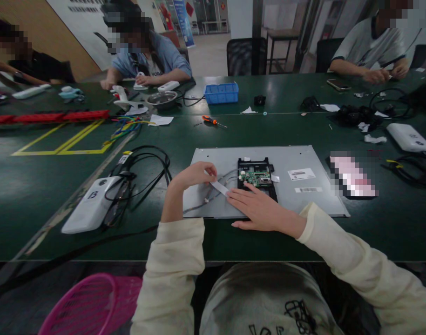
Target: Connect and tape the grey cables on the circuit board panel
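A flat grey metal panel (pixel 293 160) lies on the table before me. On its middle sits a black bracket (pixel 270 168) with a green circuit board (pixel 255 177) in it, and thin grey cables (pixel 199 205) run leftward from there. My left hand (pixel 196 174) pinches the upper end of a white strip (pixel 219 188), which looks like tape. Resting flat with fingers stretched out, my right hand (pixel 260 207) touches the strip's lower end with its fingertips. Its palm and thumb hide the lower part of the bracket.
A white power bank (pixel 90 204) with black cables lies left, a phone (pixel 352 174) right. Farther back are an orange screwdriver (pixel 213 122), a blue basket (pixel 221 94) and a metal bowl (pixel 162 99). Several people sit opposite. A pink basket (pixel 90 307) stands below the table edge.
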A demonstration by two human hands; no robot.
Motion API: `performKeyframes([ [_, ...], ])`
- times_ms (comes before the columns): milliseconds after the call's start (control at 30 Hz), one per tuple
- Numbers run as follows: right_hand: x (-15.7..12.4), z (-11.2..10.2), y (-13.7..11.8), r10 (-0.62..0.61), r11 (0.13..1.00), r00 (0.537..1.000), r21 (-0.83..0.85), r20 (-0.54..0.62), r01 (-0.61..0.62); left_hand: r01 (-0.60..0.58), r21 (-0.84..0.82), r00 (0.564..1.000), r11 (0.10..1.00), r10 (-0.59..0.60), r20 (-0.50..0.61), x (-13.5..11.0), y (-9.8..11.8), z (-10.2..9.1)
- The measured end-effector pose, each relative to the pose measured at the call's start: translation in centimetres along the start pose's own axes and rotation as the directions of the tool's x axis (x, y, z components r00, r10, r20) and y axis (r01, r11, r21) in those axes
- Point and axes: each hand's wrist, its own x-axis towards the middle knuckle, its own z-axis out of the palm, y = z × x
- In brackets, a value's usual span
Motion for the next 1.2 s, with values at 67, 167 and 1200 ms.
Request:
performKeyframes([
  [67, 0.0, 0.0, 0.0, 0.005, 1.0, 1.0, -0.003, 0.003, -0.005, -0.084, -0.004, 0.994, 0.996, 0.084, -0.075, -0.3, 0.5, -0.3],
  [167, -0.1, 0.0, 0.0, 0.004, 1.0, 1.0, 0.002, 0.004, -0.004, -0.196, -0.078, 0.98, 0.977, 0.192, -0.061, -1.1, 1.8, -0.5],
  [1200, -0.1, -0.7, -0.5, -0.022, 0.996, 0.998, 0.084, -0.054, 0.027, -0.16, 0.086, 0.958, 0.983, 0.134, 0.252, 0.2, 0.6, 1.1],
])
